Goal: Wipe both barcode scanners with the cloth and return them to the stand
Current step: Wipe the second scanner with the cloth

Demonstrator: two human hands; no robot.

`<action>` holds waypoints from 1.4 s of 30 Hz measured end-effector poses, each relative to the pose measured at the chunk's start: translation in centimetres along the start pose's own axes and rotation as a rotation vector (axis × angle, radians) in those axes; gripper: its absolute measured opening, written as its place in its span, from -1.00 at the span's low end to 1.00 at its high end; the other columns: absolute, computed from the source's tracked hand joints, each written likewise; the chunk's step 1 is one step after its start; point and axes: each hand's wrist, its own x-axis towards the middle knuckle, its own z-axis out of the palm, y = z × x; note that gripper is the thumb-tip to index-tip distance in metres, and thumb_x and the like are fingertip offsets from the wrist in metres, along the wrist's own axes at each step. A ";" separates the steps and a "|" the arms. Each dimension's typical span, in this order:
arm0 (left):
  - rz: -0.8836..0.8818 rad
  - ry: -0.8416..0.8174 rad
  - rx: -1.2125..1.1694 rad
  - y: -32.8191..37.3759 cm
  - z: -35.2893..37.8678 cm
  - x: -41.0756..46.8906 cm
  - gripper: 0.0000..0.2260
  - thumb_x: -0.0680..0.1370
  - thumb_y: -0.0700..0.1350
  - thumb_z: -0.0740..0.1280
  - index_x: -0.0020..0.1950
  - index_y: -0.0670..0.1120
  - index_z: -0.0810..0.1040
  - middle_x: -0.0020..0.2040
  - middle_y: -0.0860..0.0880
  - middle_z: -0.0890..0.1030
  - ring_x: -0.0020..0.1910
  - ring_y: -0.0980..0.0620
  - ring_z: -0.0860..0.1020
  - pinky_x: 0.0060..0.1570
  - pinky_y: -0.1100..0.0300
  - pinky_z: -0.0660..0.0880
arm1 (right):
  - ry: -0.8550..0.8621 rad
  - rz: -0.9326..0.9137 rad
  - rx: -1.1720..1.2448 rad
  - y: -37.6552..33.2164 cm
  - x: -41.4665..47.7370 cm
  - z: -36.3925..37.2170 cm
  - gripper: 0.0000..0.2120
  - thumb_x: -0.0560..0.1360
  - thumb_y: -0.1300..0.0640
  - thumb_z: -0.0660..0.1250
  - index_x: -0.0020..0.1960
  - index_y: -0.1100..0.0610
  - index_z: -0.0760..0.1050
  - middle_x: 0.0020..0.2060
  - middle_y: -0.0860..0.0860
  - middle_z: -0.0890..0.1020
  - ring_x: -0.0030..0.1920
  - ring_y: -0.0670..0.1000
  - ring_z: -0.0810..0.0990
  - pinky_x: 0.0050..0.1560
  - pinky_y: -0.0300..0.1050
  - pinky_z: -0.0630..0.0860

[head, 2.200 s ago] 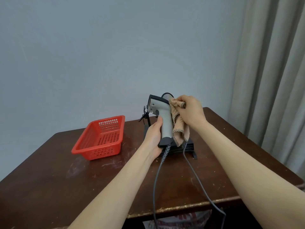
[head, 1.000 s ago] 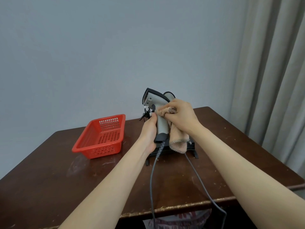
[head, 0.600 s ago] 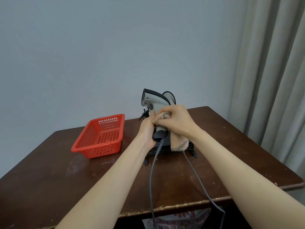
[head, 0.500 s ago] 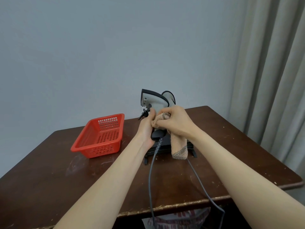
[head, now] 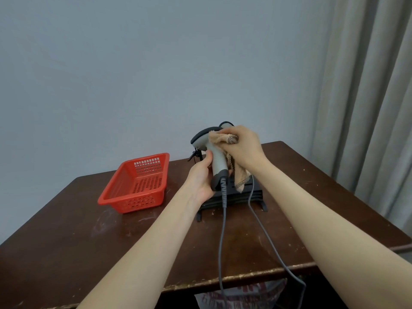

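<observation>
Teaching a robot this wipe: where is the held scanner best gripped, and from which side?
Low on the scanner handle, from the left, as the left hand grips it: the handle is narrow and near upright, leaving the head free for the cloth.

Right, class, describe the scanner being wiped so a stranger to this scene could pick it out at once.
Start at the dark wooden table, then find the black stand near its far edge. Above it, the left hand grips a scanner while the right hand presses a tan cloth on its head. Unlike the red basket alongside, it is grey, pistol-shaped and cabled.
</observation>
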 end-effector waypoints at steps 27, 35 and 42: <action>0.059 -0.030 -0.068 0.5 0.4 0.6 -0.47 0.53 0.27 0.20 -0.21 -0.17 0.64 -0.24 -0.16 0.64 -0.22 -0.08 0.65 -0.11 0.05 0.55 | -0.229 -0.039 0.176 -0.6 -2.0 0.0 -0.95 0.37 0.33 0.31 -0.23 0.30 0.55 -0.39 0.11 0.53 -0.35 -0.11 0.46 -0.27 -0.24 0.40; 0.041 -0.004 0.044 0.6 0.4 -0.3 -0.70 0.54 0.05 0.31 -0.04 -0.20 0.58 -0.21 -0.17 0.65 -0.24 -0.09 0.64 -0.11 0.04 0.59 | 0.013 0.028 -0.059 1.3 -0.3 0.2 -0.97 0.40 0.18 0.30 -0.16 0.11 0.51 -0.26 0.03 0.61 -0.16 0.07 0.55 -0.18 -0.06 0.45; 0.062 0.076 0.131 0.7 1.1 -0.5 -0.66 0.58 0.05 0.25 0.03 -0.25 0.52 -0.33 -0.12 0.62 -0.41 0.01 0.59 -0.41 0.18 0.53 | 0.278 0.084 -0.077 1.5 0.9 -0.4 -0.90 0.44 0.14 0.29 -0.07 0.04 0.55 -0.11 0.00 0.64 -0.08 0.04 0.56 -0.16 -0.11 0.41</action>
